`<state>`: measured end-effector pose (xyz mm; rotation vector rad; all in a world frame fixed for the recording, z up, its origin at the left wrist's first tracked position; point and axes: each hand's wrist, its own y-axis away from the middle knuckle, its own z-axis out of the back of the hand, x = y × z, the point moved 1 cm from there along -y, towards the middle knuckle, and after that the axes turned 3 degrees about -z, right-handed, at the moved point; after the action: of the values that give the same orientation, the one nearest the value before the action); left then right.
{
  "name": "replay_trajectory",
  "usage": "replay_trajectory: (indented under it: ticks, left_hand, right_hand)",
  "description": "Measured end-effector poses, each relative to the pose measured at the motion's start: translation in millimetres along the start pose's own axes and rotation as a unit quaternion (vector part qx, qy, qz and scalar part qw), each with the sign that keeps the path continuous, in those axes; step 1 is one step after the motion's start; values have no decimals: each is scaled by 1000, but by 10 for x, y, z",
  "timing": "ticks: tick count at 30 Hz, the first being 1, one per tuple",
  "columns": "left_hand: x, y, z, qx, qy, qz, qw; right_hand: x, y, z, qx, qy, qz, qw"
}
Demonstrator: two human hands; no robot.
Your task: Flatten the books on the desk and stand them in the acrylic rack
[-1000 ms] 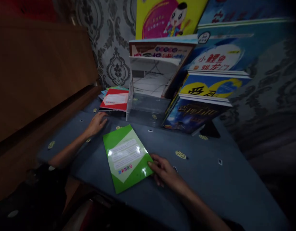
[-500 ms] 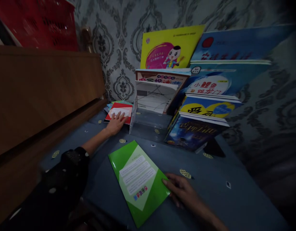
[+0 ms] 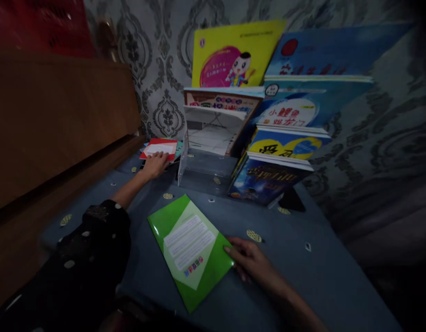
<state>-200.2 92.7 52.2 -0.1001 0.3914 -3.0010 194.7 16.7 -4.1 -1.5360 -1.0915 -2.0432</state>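
My left hand (image 3: 155, 166) reaches to the back left and rests on the near edge of a red book (image 3: 159, 148). Its fingers lie over the cover; the thumb cannot be made out clearly. Under the red book, the edges of other books with teal covers (image 3: 179, 148) stick out. My right hand (image 3: 247, 259) pinches the right corner of a green book (image 3: 218, 265), thumb on top and fingers beneath. The green book lies slanted at the front of the table, a pale panel with lines of text facing up.
A clear acrylic rack (image 3: 202, 174) holds upright books in tiers, among them a yellow book (image 3: 216, 39) and a dark blue book (image 3: 264, 177). A wooden cabinet (image 3: 61, 120) stands left, a red basket (image 3: 68, 27) on top. The patterned wall (image 3: 164, 110) is behind the blue-grey tablecloth (image 3: 289, 276).
The red book has shifted left over the books under it, with my left hand on its near edge. My view has moved slightly. My right hand keeps hold of the green book.
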Motion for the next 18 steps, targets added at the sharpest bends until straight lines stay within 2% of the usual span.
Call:
replay_trajectory:
  ticks: [4,7,10,14,18]
  left_hand:
    - [-206,618,-34,-65,72,-46,994]
    - [-408,1119,-54,-23,102,-119,987]
    - [-627,1493,-80,2,139,-197,971]
    - [-847,1729,-160,9,109,-230,967]
    - [-961,1689,-251,44,77,-248,965]
  right_hand:
    - [12,15,70,-19,7,-19,1000]
    - [50,-8,173,-12,24,-18,999]
    - [107,-23,259,1,56,-20,998]
    - [91,40,265,-5,64,-28,998]
    - [-43,210,146,-33,41,-44,998]
